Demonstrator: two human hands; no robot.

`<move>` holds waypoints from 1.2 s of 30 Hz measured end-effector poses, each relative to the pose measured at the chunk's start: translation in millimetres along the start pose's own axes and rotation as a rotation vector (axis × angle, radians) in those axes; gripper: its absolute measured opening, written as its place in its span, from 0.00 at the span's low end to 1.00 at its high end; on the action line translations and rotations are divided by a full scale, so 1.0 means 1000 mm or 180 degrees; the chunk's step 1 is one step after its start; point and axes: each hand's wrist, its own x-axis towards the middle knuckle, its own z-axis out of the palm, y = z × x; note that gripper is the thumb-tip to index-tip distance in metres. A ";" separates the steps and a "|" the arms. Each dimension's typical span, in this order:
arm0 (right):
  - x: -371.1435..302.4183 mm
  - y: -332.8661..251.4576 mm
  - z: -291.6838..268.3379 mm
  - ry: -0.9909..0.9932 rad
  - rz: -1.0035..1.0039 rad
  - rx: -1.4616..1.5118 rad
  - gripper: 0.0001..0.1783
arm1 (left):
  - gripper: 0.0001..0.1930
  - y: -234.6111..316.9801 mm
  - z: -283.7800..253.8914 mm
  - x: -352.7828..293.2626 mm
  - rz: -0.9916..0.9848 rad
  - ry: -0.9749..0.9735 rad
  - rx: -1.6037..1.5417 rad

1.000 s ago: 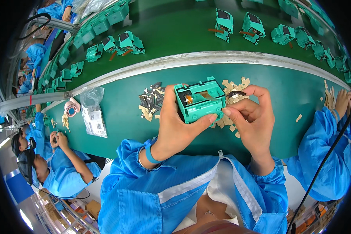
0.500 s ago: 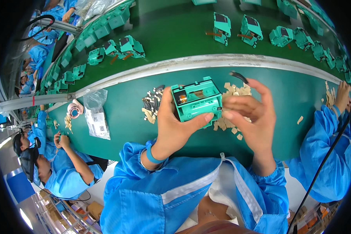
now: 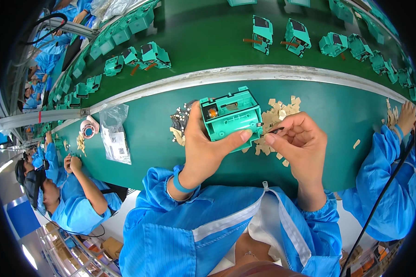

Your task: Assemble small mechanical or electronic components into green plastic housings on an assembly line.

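A teal plastic box [image 3: 231, 128] sits in the left hand [image 3: 207, 150], fingers behind it and thumb across its near edge, above the green table [image 3: 155, 113]. At the box's 3 o'clock, the right hand [image 3: 305, 141] pinches a small dark piece [image 3: 276, 130] just beside it; whether they touch, I cannot tell. Pale scraps [image 3: 280, 111] lie at 3 o'clock, dark parts [image 3: 180, 118] and, farther out, a clear bag [image 3: 114, 134] at 9.
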 end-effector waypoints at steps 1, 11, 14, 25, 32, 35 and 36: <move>0.001 0.001 0.000 -0.0001 -0.0002 -0.0002 0.11 | 0.27 -0.001 0.000 0.000 0.0052 -0.0002 0.0077; 0.002 0.006 0.000 0.0185 0.0083 -0.0031 0.12 | 0.27 -0.004 0.005 0.001 0.0092 0.0015 0.0042; 0.003 0.004 0.001 0.0218 0.0079 -0.0100 0.12 | 0.27 -0.002 0.006 0.001 0.0045 0.0026 0.0049; 0.002 0.004 -0.001 0.0258 0.0137 0.0082 0.11 | 0.27 -0.003 0.008 0.003 0.0085 0.0019 0.0057; 0.003 0.004 0.000 0.0291 0.0037 -0.0167 0.11 | 0.27 -0.004 0.010 0.003 0.0093 0.0015 0.0029; 0.001 0.003 0.002 0.0334 -0.0006 -0.0267 0.12 | 0.27 -0.004 0.009 0.003 0.0072 0.0017 0.0051; 0.001 0.002 0.003 0.0360 -0.0007 -0.0279 0.12 | 0.27 -0.004 0.009 0.002 0.0077 0.0017 0.0043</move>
